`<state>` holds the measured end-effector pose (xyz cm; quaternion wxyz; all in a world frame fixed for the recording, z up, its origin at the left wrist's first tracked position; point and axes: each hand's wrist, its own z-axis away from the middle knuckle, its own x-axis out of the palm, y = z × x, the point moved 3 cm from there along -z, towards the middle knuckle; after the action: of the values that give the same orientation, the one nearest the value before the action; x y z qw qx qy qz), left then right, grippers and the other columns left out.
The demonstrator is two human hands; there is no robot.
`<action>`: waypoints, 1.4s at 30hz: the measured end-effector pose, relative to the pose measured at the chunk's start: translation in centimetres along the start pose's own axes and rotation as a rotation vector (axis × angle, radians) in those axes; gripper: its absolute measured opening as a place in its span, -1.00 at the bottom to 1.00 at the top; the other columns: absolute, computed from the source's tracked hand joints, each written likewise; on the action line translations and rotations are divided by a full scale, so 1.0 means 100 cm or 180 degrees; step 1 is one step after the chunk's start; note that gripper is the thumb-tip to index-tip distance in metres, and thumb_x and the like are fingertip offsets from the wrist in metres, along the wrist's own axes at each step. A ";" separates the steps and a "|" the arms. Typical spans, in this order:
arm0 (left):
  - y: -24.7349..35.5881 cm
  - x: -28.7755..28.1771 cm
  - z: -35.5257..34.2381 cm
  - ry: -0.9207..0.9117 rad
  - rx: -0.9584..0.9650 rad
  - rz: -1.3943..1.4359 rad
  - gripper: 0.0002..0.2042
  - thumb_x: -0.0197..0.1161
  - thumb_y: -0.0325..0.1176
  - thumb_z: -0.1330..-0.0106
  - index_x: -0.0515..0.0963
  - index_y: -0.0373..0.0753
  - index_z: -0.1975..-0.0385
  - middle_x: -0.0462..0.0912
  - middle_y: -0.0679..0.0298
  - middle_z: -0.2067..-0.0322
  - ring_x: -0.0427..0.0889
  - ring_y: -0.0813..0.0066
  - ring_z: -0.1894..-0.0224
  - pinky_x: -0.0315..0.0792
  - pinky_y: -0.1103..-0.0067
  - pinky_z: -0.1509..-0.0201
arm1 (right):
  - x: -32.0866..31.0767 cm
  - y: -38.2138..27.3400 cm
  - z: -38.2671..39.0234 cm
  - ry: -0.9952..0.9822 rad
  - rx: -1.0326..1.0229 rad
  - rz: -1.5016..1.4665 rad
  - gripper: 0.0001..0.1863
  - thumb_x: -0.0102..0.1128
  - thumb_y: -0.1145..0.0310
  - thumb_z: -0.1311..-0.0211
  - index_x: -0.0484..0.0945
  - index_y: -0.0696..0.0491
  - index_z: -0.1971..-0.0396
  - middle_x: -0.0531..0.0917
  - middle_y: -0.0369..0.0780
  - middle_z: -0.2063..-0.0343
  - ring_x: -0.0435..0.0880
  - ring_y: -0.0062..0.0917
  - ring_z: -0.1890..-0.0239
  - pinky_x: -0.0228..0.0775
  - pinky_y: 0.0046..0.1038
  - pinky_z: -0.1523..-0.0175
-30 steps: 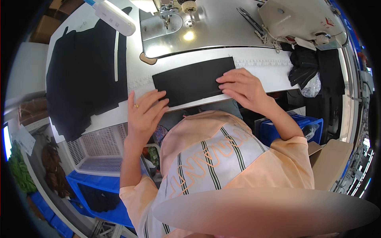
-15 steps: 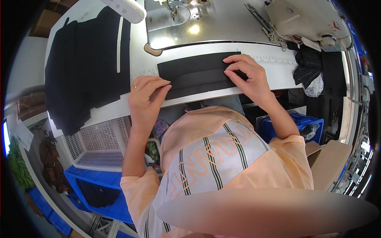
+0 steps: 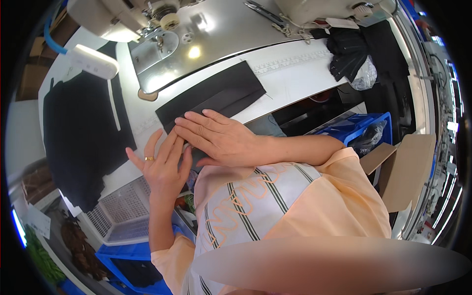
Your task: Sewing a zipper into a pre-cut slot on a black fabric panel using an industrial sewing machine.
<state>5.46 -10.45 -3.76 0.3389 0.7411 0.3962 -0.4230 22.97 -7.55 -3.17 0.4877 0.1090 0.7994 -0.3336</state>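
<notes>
A folded black fabric piece (image 3: 214, 98) lies at a slant on the white table, a fold running along its near side. My right hand (image 3: 221, 140) is laid flat over its near left end, fingers stretched out and pressing on the cloth. Close beside it, my left hand (image 3: 167, 162) has its fingers spread, the tips by the same corner and touching or nearly touching the right fingertips. Neither hand grips anything. The cloth's near left corner is partly hidden under the hands.
Beyond the cloth stands a sewing machine (image 3: 160, 42) on a metal plate, with tweezers (image 3: 265, 14) behind. A large stack of black fabric (image 3: 81, 132) covers the left side. Bundled black pieces (image 3: 344, 51) lie right. Below are a white basket (image 3: 123, 201) and a blue crate (image 3: 386, 130).
My right hand has swept left across to the cloth's left end and flattened. The left hand has let go and spread its fingers. The cloth now lies slanted; the whole view has shifted.
</notes>
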 end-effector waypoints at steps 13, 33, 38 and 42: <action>0.011 0.010 0.010 0.0040 -0.0300 -0.0670 -0.72 0.16 -0.23 -0.38 0.62 -0.08 -0.03 0.56 0.52 -0.10 0.34 0.35 -0.27 -0.55 0.15 -0.46 | -0.028 0.085 0.110 0.0860 -0.0182 0.0879 -0.67 0.36 0.32 0.00 0.60 -0.04 0.16 0.59 -0.31 -0.03 0.46 -0.38 -0.22 0.03 -0.12 -0.39; -0.021 0.031 -0.066 -0.0584 -0.0516 -0.0229 -0.55 0.28 -0.20 -0.27 0.48 -0.08 -0.17 0.45 0.47 -0.24 0.19 0.25 -0.40 -0.27 -0.03 -0.43 | -0.213 0.255 0.223 0.1018 0.1822 0.2648 -0.81 0.27 0.39 -0.12 0.64 0.06 0.25 0.64 -0.24 0.25 0.64 -0.35 0.23 0.53 -0.37 0.14; -0.019 0.030 -0.074 -0.0654 -0.0385 -0.0075 -0.62 0.27 -0.22 -0.28 0.53 -0.13 -0.08 0.44 0.44 -0.25 0.17 0.23 -0.41 -0.27 -0.02 -0.44 | -0.173 0.227 0.198 0.1293 0.1037 0.2171 -0.85 0.23 0.52 -0.12 0.61 0.09 0.28 0.64 -0.24 0.25 0.67 -0.34 0.19 0.56 -0.41 0.14; -0.021 0.033 -0.073 -0.0569 -0.0212 -0.0217 -0.63 0.27 -0.22 -0.28 0.55 -0.12 -0.07 0.46 0.43 -0.23 0.18 0.23 -0.40 -0.26 -0.01 -0.44 | -0.192 0.196 0.175 0.1728 0.0917 0.2225 -0.79 0.21 0.58 -0.11 0.61 0.08 0.22 0.66 -0.24 0.21 0.68 -0.34 0.20 0.56 -0.43 0.17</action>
<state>7.32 -2.38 -4.01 0.3827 0.6748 0.4033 -0.4853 54.71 -1.10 -0.46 0.3239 0.5218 0.7589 -0.2162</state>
